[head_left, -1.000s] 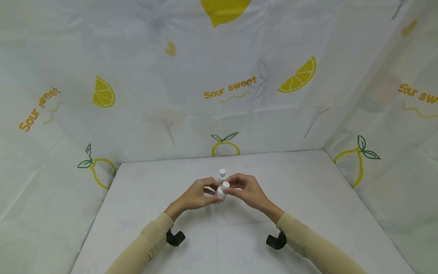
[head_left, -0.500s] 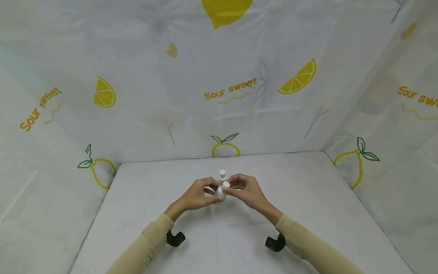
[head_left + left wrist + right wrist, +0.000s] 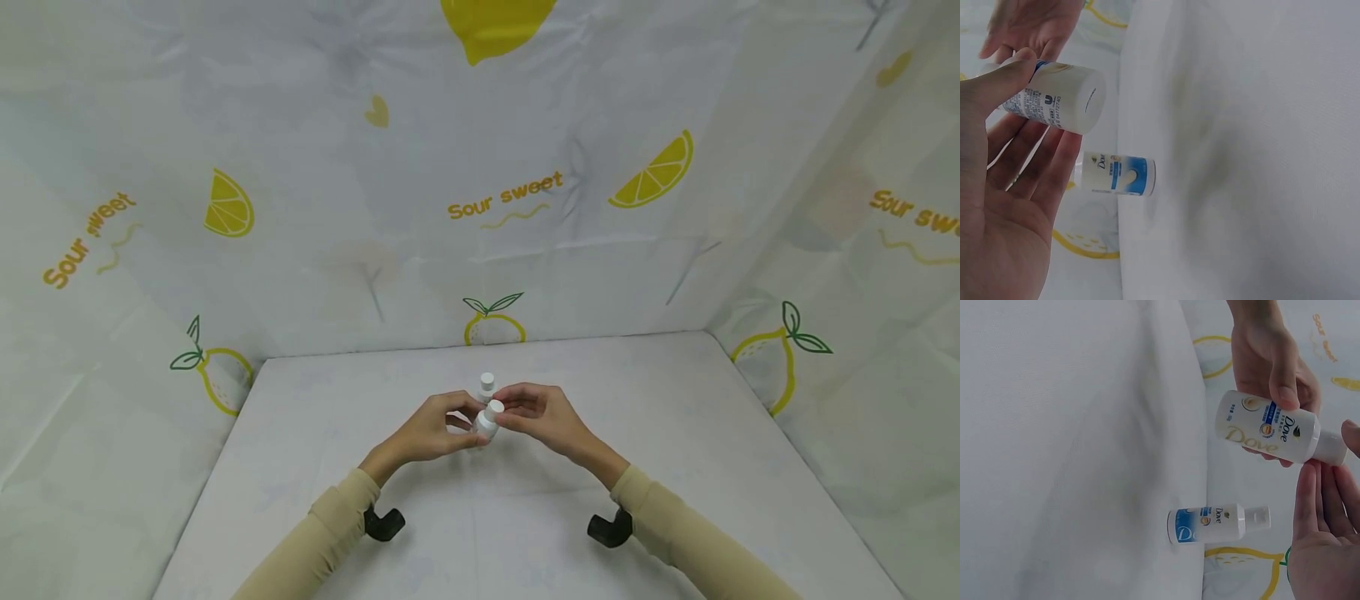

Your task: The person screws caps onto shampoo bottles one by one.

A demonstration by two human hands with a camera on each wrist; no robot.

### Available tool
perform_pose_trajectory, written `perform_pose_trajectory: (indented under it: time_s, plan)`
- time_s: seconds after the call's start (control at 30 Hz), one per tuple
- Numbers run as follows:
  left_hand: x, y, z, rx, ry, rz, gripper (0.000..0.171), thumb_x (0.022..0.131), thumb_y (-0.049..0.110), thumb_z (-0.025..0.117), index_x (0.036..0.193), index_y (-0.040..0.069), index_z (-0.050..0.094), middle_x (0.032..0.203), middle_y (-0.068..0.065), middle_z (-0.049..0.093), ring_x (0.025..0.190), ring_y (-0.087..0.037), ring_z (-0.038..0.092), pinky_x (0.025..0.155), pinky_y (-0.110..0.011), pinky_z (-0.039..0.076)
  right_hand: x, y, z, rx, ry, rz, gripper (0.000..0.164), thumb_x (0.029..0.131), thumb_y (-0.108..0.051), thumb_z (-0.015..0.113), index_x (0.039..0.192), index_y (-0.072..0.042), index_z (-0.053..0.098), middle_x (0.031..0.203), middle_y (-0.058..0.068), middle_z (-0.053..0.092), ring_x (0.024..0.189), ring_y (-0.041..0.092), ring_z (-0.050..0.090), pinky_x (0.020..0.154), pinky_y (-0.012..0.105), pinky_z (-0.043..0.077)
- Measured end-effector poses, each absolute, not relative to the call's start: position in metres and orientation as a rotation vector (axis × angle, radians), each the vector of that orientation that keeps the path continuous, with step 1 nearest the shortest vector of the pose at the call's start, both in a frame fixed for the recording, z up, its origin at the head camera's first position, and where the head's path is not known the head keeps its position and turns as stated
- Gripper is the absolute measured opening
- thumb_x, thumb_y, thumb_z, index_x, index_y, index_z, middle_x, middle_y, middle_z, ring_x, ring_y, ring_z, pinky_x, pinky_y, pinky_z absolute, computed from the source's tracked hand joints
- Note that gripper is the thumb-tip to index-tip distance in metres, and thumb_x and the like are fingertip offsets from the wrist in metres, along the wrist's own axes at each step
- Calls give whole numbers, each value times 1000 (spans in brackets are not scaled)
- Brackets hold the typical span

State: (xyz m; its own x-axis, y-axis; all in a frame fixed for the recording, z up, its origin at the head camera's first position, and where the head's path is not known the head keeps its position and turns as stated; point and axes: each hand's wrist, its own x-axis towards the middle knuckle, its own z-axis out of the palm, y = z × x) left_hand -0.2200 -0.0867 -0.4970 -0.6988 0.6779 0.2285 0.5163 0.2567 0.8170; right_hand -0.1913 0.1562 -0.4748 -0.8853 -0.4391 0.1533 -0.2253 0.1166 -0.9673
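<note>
My left hand [image 3: 433, 429] grips the body of a white Dove bottle [image 3: 1266, 428], thumb on one side and fingers on the other. The bottle is held off the table, tilted, with its base toward the left wrist camera. At its white cap [image 3: 1330, 448] is my right hand [image 3: 546, 419], thumb and fingertips set about it from two sides. A second Dove bottle [image 3: 1119, 174], white with a blue lower part, stands upright on the table just behind the held one; in the head view the hands and first bottle partly cover it.
The white table [image 3: 360, 533] carries a pale covering. Behind it and along both sides hang white sheets [image 3: 315, 208] printed with lemons and lettering. A black wrist camera mount [image 3: 385, 525] juts from the left sleeve, another [image 3: 611, 528] from the right.
The right wrist and forearm have shifted slightly to the right while the fingers stay at the cap. The left hand, its bottle and the standing bottle keep nearly the same places.
</note>
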Motion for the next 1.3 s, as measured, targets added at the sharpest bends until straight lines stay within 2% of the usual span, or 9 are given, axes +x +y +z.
perform_pose_trajectory:
  time_s: [0.23, 0.4, 0.7, 0.97, 1.3]
  plan:
    - [-220, -88, -496, 1165, 2272, 1419, 33, 84, 33, 76, 113, 23, 64, 111, 4, 65, 103, -8, 63, 85, -23, 59, -196, 166, -472, -862, 2002, -1851, 38, 91, -11, 66, 128, -5, 59, 131, 18, 61, 120, 30, 61, 97, 26, 54]
    - [-218, -88, -493, 1210, 2217, 1401, 33, 86, 31, 74, 115, 22, 64, 113, 2, 64, 105, -9, 64, 86, -24, 59, -199, 168, -471, -969, 1914, -1823, 38, 93, -6, 63, 130, -2, 57, 133, 19, 59, 123, 33, 59, 98, 28, 54]
    - [-217, -89, -493, 1241, 2133, 1377, 33, 89, 28, 71, 119, 18, 62, 116, 0, 62, 107, -11, 63, 89, -25, 58, -204, 170, -469, -1017, 1846, -1750, 36, 91, -5, 64, 128, -2, 60, 132, 18, 60, 120, 23, 62, 95, 31, 56]
    - [-217, -89, -492, 1216, 2143, 1378, 33, 88, 26, 72, 119, 19, 62, 116, 1, 62, 108, -12, 64, 89, -25, 58, -201, 167, -466, -1045, 1945, -1740, 34, 92, -6, 65, 125, -3, 61, 129, 16, 62, 115, 24, 64, 92, 31, 57]
    - [-218, -89, -495, 1208, 2208, 1416, 33, 88, 28, 72, 118, 20, 62, 113, 1, 62, 105, -11, 64, 88, -24, 58, -192, 155, -474, -921, 2182, -1829, 29, 91, -12, 67, 119, -7, 64, 121, 15, 66, 106, 23, 67, 91, 27, 57]
